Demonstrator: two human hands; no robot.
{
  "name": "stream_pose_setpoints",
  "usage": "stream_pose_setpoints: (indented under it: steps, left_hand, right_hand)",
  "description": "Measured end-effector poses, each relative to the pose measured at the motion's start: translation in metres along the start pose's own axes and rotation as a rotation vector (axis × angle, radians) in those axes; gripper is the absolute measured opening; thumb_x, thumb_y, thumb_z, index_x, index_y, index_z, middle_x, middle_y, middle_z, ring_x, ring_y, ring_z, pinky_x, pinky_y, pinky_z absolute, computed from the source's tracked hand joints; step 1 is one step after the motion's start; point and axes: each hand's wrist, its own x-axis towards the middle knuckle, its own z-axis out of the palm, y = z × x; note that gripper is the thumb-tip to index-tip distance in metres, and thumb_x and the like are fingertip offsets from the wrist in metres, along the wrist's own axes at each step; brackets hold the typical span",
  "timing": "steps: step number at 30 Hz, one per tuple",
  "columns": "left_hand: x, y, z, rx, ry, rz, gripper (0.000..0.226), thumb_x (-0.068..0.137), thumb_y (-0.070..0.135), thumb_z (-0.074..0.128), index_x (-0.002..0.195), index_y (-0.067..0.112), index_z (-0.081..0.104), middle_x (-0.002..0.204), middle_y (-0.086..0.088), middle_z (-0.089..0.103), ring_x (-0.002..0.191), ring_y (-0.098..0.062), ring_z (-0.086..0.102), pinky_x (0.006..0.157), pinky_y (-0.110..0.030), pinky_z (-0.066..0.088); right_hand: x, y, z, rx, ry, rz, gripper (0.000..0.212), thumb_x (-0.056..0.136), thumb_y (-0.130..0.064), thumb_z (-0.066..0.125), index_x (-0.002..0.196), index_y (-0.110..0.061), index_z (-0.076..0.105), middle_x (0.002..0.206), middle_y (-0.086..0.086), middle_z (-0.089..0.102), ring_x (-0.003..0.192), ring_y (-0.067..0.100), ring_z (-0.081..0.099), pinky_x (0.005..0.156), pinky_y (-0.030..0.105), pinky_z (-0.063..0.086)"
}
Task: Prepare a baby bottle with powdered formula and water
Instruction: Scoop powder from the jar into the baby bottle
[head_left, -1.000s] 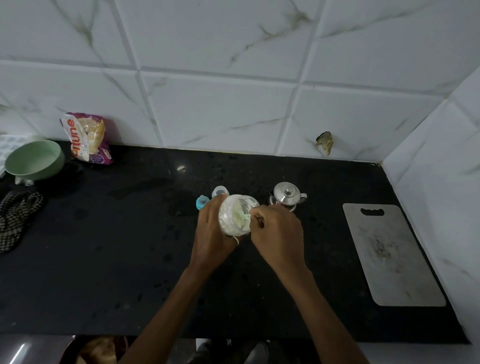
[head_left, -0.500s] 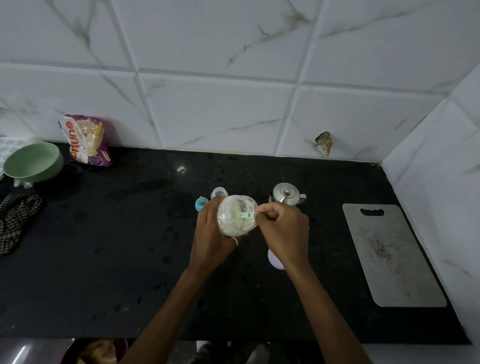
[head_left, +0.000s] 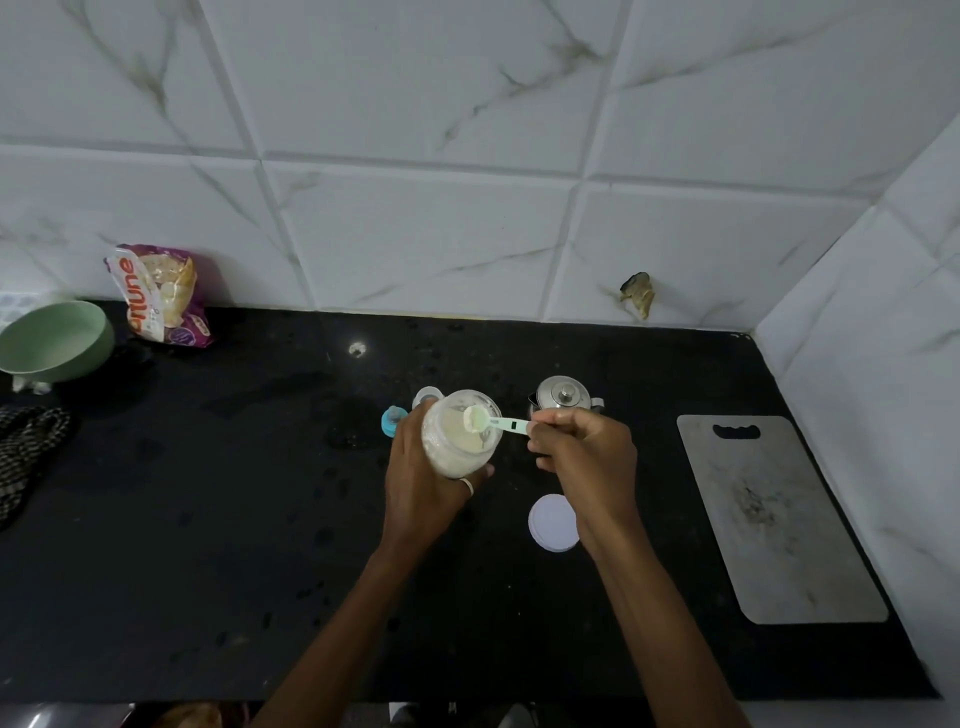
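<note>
- black stone counter (head_left: 208, 519) under white marble tiles, i'm viewing from above.
- left hand (head_left: 421, 483) wraps the formula jar (head_left: 457, 447), mouth open, pale powder inside.
- right hand (head_left: 582, 457) pinches the handle of the green scoop (head_left: 480, 420), its bowl heaped, just over the jar mouth.
- my call: level the heap on the jar rim, keep the scoop flat, then carry it to the baby bottle (head_left: 427, 397) just behind the jar.
- bottle contents: can't tell.
- white lid (head_left: 553, 522) lies on the counter near the jar; lidded steel pot (head_left: 563, 397) is close behind it.
</note>
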Motion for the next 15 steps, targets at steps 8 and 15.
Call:
stream_pose_setpoints:
  steps: [8, 15]
  left_hand:
    - [0.015, 0.006, 0.026, -0.04, -0.01, -0.043, 0.075, 0.058, 0.036, 0.099, 0.121, 0.036, 0.058, 0.116, 0.018, 0.062, 0.109, -0.009, 0.066, 0.09, -0.032, 0.057]
    - [0.034, 0.003, 0.06, -0.14, -0.05, -0.137, 0.088, 0.054, 0.033, 0.101, 0.125, 0.044, 0.051, 0.122, 0.022, 0.064, 0.116, 0.005, 0.061, 0.092, -0.014, 0.046]
  right_hand:
    - [0.017, -0.014, -0.016, 0.153, 0.033, 0.087, 0.012, 0.087, -0.003, 0.075, 0.095, -0.011, 0.079, 0.086, 0.008, 0.08, 0.084, 0.022, 0.078, 0.069, 0.024, 0.06]
    - [0.032, -0.03, -0.024, 0.18, 0.081, 0.087, 0.014, 0.088, 0.0, 0.073, 0.091, -0.012, 0.079, 0.083, 0.006, 0.079, 0.081, 0.019, 0.077, 0.073, 0.027, 0.063]
